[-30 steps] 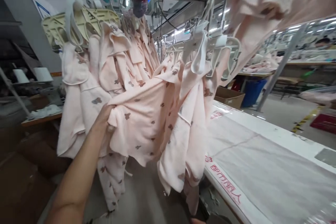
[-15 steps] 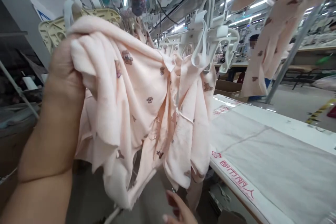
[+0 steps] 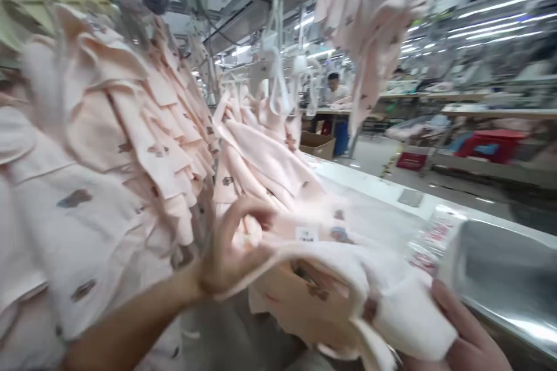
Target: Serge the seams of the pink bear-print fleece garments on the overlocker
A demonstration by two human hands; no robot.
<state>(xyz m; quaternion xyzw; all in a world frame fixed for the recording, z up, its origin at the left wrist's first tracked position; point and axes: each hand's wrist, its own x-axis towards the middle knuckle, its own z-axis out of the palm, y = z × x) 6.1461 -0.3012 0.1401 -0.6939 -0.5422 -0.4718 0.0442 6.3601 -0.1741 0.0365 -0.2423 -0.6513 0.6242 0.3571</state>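
Hanging pink garments (image 3: pixel 108 127) filled the left side; the left hand (image 3: pixel 230 249) clenched a fold of a pink bear-print garment (image 3: pixel 317 295) between thumb and fingers, holding it in the air just beside a white work table (image 3: pixel 369 197); the right hand (image 3: pixel 461 330) pressed against the garment's far end, though blur hid whether it grasped the cloth.
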